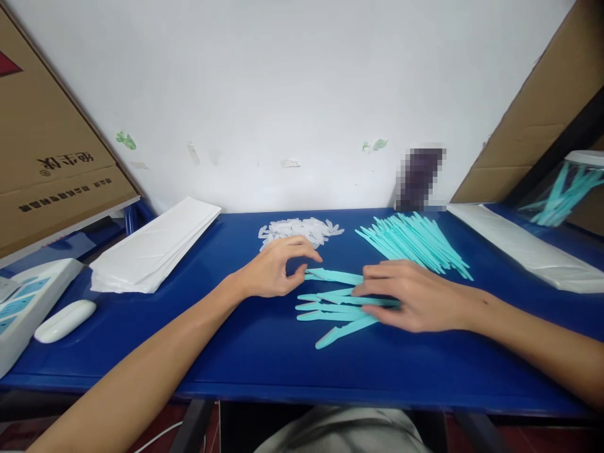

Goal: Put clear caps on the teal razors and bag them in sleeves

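Observation:
Several teal eyebrow razors (337, 309) lie fanned out on the blue table, blade ends pointing left. My right hand (410, 296) is over their handle ends, fingers curled around the handle of the farthest razor (340, 276); its fingertips also touch or cover other handles. My left hand (278, 267) is at that razor's blade end, thumb and index finger curved with a gap between them. The thumb tip is at the razor's tip; whether it touches is unclear. Behind my left hand lies a pile of small whitish translucent blade caps (302, 229), partly hidden by the hand.
A heap of teal razors (415, 242) lies at the back right. White flat packs (155, 245) are on the left, another white pack (528, 245) on the right. A white mouse-like object (65, 321), cardboard boxes (56, 126) and a clear tub (566, 189) of razors flank the table.

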Action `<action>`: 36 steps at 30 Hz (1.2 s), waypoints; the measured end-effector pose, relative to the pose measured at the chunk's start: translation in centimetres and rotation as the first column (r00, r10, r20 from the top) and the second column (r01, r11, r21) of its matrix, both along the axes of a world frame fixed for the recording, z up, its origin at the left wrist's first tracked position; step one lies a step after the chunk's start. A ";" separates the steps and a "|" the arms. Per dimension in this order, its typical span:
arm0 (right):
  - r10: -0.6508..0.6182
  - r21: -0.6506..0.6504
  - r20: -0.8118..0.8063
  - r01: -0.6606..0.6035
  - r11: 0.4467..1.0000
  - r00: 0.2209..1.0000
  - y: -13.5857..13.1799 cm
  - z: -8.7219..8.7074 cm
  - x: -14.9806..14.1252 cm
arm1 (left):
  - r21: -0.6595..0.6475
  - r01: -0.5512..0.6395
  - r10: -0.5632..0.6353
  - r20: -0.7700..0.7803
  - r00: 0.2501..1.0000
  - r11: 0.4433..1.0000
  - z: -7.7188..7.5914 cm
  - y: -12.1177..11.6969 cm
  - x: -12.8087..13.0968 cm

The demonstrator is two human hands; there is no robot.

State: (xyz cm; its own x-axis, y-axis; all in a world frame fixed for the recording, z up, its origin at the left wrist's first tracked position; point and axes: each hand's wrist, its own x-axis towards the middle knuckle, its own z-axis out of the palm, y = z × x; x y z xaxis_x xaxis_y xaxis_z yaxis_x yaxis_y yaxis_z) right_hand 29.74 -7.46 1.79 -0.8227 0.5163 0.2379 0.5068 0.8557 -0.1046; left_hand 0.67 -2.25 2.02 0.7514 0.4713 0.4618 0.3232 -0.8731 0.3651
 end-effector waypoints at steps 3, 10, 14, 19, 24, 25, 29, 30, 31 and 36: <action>0.048 -0.062 0.026 -0.046 0.997 0.999 -0.6 0.2 -0.3 | 0.098 -0.091 0.099 -0.082 0.992 0.991 0.1 -0.2 0.0; 0.075 -0.031 0.048 -0.073 0.997 0.996 -1.0 0.0 -0.9 | 0.212 -0.218 0.267 -0.236 0.934 0.953 1.0 -0.3 0.1; 0.107 0.014 0.051 -0.108 0.994 0.993 -1.3 -0.1 -1.3 | 0.155 -0.250 0.283 -0.253 0.925 0.956 1.3 -0.5 -0.2; 0.133 0.092 0.034 -0.136 0.986 0.990 -1.6 -0.2 -1.9 | 0.188 -0.174 0.218 -0.246 0.945 0.967 1.1 -0.7 -0.3; 0.116 0.050 0.000 -0.116 0.992 0.993 -1.8 -0.6 -2.4 | 0.120 -0.185 0.216 -0.356 0.909 0.975 1.1 -0.6 -0.3; 0.102 0.040 -0.012 -0.102 0.994 0.995 -1.8 -0.7 -2.4 | 0.086 -0.209 0.225 -0.393 0.891 0.974 1.1 -0.5 -0.4; 0.084 -0.009 -0.037 -0.084 0.996 0.996 -1.8 -0.9 -2.5 | -0.046 -0.305 0.242 -0.504 0.829 0.951 1.4 -0.4 -1.2; 0.088 -0.022 -0.029 -0.089 0.996 0.996 -1.8 -0.8 -2.4 | -0.071 -0.321 0.240 -0.518 0.821 0.945 1.5 -0.4 -1.3; 0.095 -0.030 -0.018 -0.096 0.995 0.995 -1.8 -0.8 -2.4 | -0.094 -0.331 0.234 -0.532 0.814 0.939 1.6 -0.4 -1.5; 0.130 -0.012 -0.007 -0.130 0.991 0.991 -1.8 -0.8 -2.2 | -0.212 -0.357 0.169 -0.596 0.785 0.910 2.2 -0.8 -1.4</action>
State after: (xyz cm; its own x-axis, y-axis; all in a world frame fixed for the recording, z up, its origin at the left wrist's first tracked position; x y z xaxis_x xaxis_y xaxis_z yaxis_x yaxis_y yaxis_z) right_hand 27.52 -9.24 1.02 -0.8818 0.4078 0.2370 0.3904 0.9130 -0.1184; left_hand -0.74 -3.06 4.21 0.6558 0.7307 -0.1897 0.7499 -0.6016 0.2751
